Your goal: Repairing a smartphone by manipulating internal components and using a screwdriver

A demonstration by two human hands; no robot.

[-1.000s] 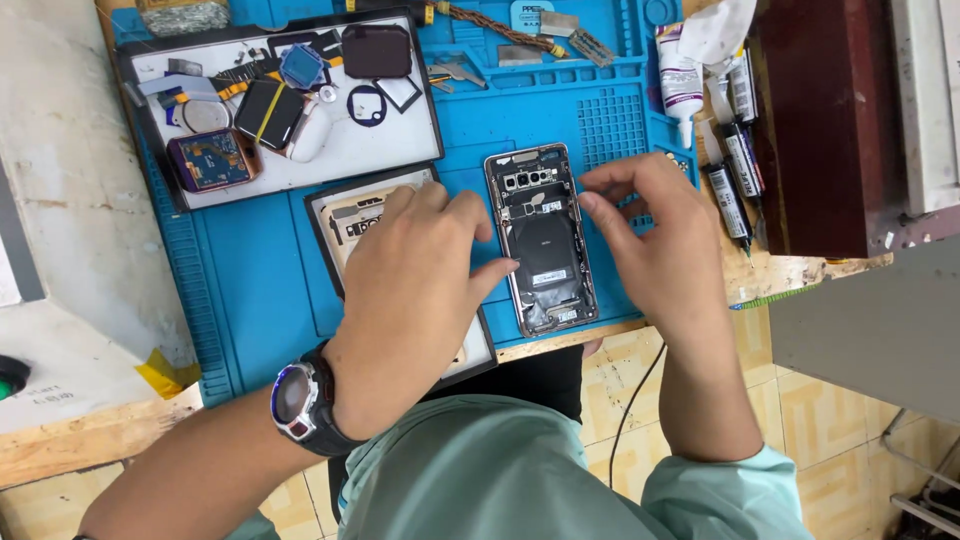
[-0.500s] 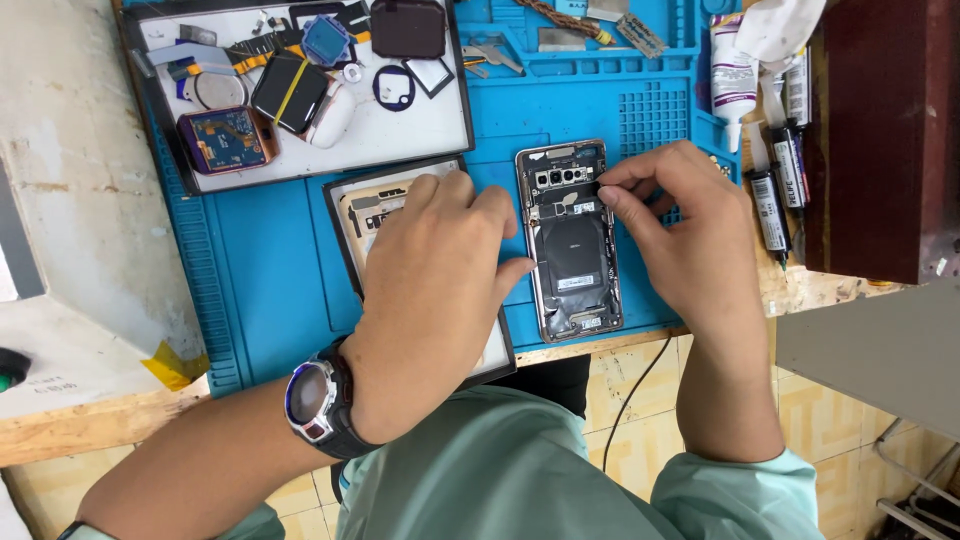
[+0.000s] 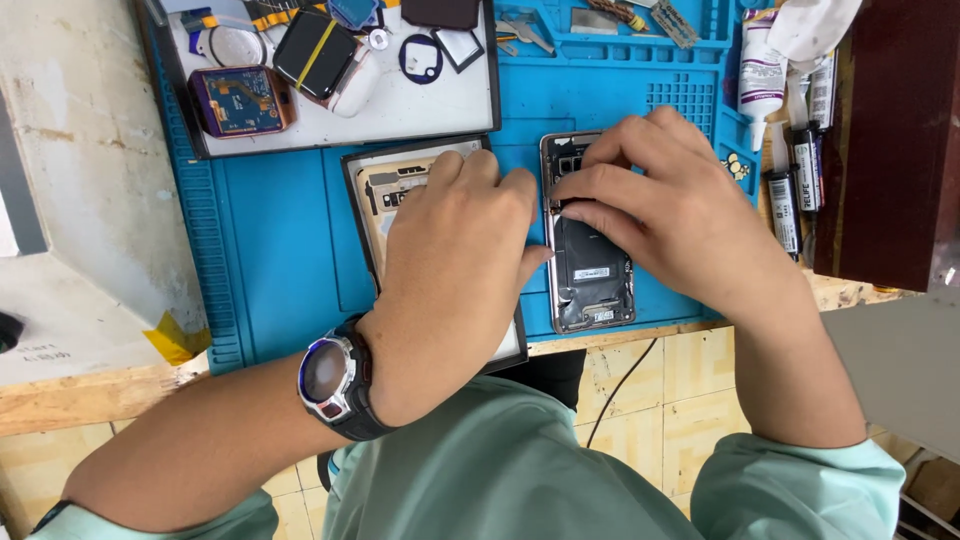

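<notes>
Far left, white parts tray (image 3: 440, 110) w/ loose components, kept clear of work. Left hand (image 3: 450, 270) lies flat on the detached back cover (image 3: 385, 185), fingers released, thumb against the opened phone (image 3: 590, 270) to steady it. Right hand (image 3: 680, 215) fingers pinch at phone's upper edge; can't tell what they grip. Glue tubes (image 3: 790, 200) far right on blue mat (image 3: 270, 250).

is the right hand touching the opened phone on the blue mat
Touching. The head view shows the right hand with fingertips pressed onto the upper part of the opened phone.
</notes>
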